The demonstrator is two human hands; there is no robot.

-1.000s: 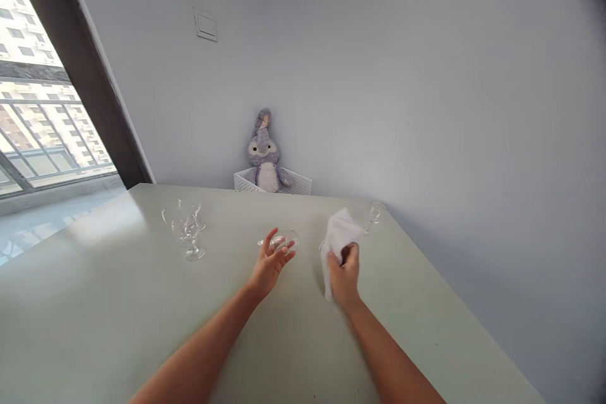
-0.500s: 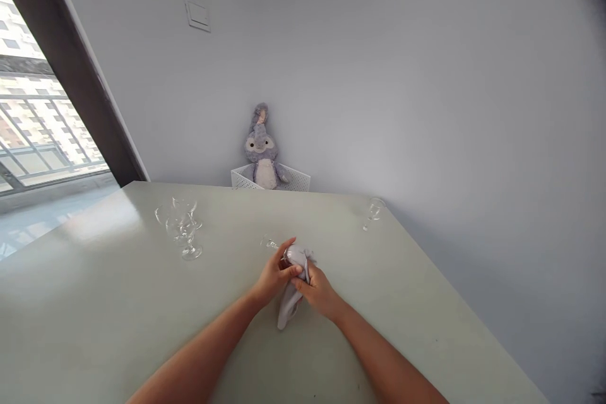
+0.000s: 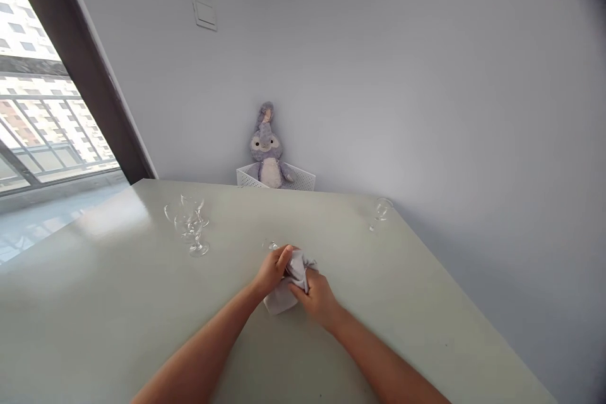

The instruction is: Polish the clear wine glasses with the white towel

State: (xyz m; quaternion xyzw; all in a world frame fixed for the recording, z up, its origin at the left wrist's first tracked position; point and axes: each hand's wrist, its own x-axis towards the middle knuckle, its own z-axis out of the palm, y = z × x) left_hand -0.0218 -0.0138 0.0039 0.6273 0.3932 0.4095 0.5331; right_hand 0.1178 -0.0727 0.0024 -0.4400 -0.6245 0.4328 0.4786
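Note:
My left hand (image 3: 271,271) is closed around a stemmed glass (image 3: 272,245), whose clear foot and stem poke out beyond my fingers to the upper left. A pale grey cloth (image 3: 281,300) is bunched at the glass's bowl and hangs down between my hands. Gripping that cloth is my right hand (image 3: 319,298), its fingers partly hidden in the folds at the bowl's mouth. How far the cloth reaches into the bowl cannot be made out. Both hands are just above the table, close together.
A cluster of clear stemmed glasses (image 3: 197,249) stands on the pale table (image 3: 118,309) to the left. Another glass (image 3: 381,209) lies tilted near the far right corner. Behind the far edge, a plush rabbit (image 3: 269,158) sits in a white basket (image 3: 305,182) against the wall.
The cloth has shifted: its hanging end has swung left and spread wider, and it covers more of the bowl. My left fingers have wrapped further over the glass. The view has turned slightly left.

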